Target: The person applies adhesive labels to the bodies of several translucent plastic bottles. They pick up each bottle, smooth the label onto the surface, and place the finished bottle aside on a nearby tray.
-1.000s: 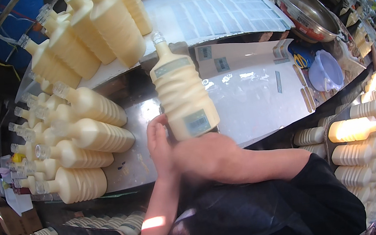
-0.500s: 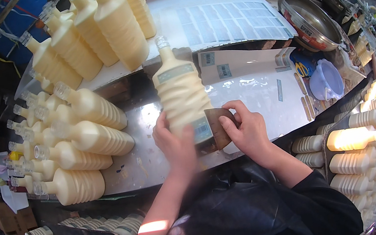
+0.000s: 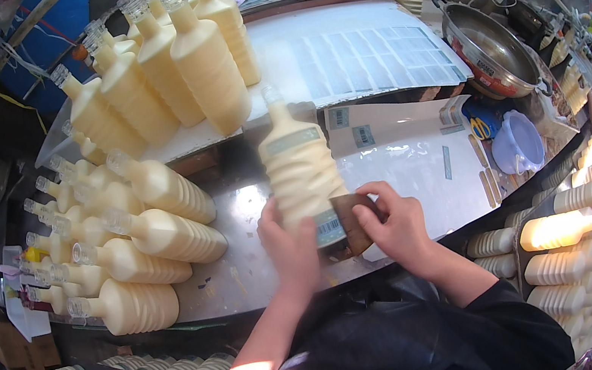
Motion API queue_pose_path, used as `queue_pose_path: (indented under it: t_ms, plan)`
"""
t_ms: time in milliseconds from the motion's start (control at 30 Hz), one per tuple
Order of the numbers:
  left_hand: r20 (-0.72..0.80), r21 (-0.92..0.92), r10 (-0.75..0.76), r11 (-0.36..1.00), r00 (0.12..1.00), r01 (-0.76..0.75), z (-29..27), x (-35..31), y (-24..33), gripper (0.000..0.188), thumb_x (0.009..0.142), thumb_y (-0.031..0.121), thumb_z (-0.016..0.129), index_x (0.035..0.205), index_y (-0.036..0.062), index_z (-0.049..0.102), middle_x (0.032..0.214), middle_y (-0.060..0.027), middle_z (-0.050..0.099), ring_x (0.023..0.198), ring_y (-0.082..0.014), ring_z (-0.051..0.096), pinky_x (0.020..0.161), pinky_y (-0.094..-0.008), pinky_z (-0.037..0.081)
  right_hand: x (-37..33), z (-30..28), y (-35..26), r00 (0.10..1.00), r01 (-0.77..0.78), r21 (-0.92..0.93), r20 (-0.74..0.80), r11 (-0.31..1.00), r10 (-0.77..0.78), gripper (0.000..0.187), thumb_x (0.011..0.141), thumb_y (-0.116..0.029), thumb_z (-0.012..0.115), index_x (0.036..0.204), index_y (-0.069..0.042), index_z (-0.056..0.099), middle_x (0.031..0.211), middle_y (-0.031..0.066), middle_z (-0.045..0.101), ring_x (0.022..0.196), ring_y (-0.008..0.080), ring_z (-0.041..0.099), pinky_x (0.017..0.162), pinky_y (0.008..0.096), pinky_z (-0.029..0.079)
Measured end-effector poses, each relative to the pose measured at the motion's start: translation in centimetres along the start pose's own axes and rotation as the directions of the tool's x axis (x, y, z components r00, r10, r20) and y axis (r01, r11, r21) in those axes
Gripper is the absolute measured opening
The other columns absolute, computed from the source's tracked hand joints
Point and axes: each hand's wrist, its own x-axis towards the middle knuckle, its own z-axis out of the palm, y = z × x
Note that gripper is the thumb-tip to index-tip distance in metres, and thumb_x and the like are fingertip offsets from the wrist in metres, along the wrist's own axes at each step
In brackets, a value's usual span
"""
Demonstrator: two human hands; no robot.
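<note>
A cream-coloured bottle (image 3: 301,169) with a wavy body and a clear neck lies in front of me, its neck pointing away. It carries a grey-green label band (image 3: 292,140) at the shoulder and another label (image 3: 329,227) with a barcode near the base. My left hand (image 3: 292,251), slightly blurred, is closed round the lower left side of the bottle. In my right hand (image 3: 399,227), a dark brown flat piece (image 3: 351,222) is pinched between thumb and fingers, pressed against the base's right side. Whether it is stiff or soft, I cannot tell.
Similar bottles lie stacked on the left (image 3: 135,259) and stand upright behind (image 3: 210,68). Label sheets (image 3: 376,58) cover the raised board. Right of them are a metal pan (image 3: 491,33), yellow-handled scissors (image 3: 481,128) and a lilac bucket (image 3: 516,144). More bottles (image 3: 553,265) fill the lower right.
The whole view has shifted, so the scene sits slightly lower and further right. Both hands keep their hold on the bottle and the brown piece; my left hand is less blurred.
</note>
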Motion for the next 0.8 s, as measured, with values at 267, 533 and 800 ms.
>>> queue_pose_path:
  t_ms: [267,533,800]
  plan:
    - [0.013,-0.295,-0.086,0.952,0.996,0.086,-1.4,5.8,2.5,0.068,0.094,0.028,0.067,0.148,-0.0016,0.036,0.121,-0.0137,0.051,0.106,-0.0240,0.056,0.092,-0.0369,0.050,6.6,-1.5,-2.9,0.995,-0.019,0.330,-0.086,0.944,0.050,0.017,0.095,-0.008,0.068,0.111,-0.004,0.065,0.059,-0.0052,0.052,0.057,0.0005,0.042,0.050,0.0235,0.032]
    - [0.107,-0.346,-0.146,0.922,0.983,0.175,0.9,11.8,-0.1,0.050,0.099,0.035,0.065,0.132,0.0004,0.050,0.122,-0.0144,0.058,0.112,-0.0232,0.057,0.100,-0.0363,0.046,11.3,1.9,-2.4,1.000,0.021,-0.006,0.002,1.000,-0.021,0.019,0.091,-0.024,0.067,0.105,-0.011,0.068,0.073,0.0163,0.069,0.071,0.0377,0.070,0.067,0.0479,0.053]
    - [0.210,-0.547,-0.135,0.805,0.968,0.231,0.2,11.4,0.3,0.031,0.108,0.023,0.050,0.132,0.0033,0.053,0.122,-0.0081,0.058,0.112,-0.0151,0.054,0.101,-0.0309,0.045,12.0,2.7,5.6,0.988,-0.152,0.361,0.018,0.920,0.156,0.019,0.097,-0.017,0.067,0.109,-0.003,0.070,0.069,0.0000,0.059,0.063,0.0074,0.051,0.061,0.0265,0.044]
